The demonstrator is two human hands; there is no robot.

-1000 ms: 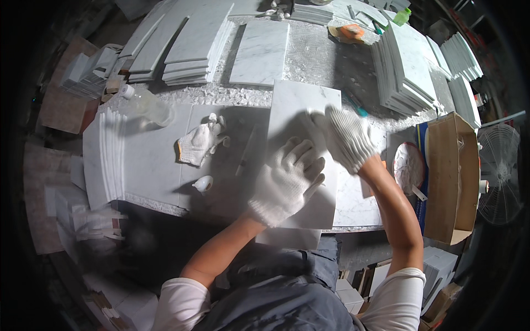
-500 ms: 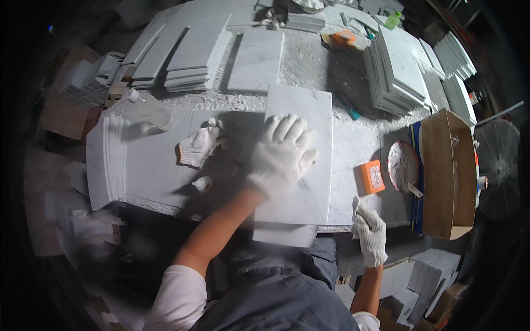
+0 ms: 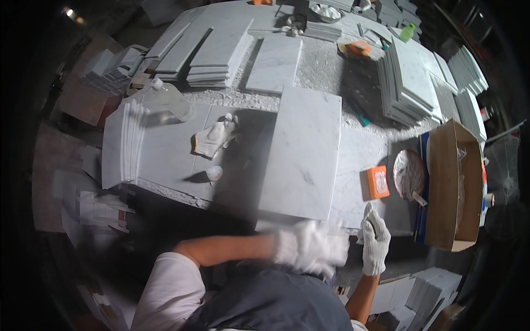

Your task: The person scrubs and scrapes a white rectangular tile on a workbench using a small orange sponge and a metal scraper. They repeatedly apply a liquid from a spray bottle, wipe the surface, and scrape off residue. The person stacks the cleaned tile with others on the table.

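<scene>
A large white marble tile with faint grey veins lies across the bench in front of me. My left hand, in a white knit glove, is at the tile's near edge, close to my body. Motion smears its fingers, so their pose does not show. My right hand, gloved alike, is to the right of the tile's near corner. Its fingers are closed around something small and pale that I cannot make out. An orange box sits on the bench just beyond my right hand.
Right of the box are a round dish of white paste and an open cardboard box. To the left lie a spare glove, a small rounded object, a clear jug and upright tiles. Tile stacks stand farther back.
My left hand has left the middle of the tile and come back toward me to its near edge. My right hand stays about where it was. The view has shifted slightly.
</scene>
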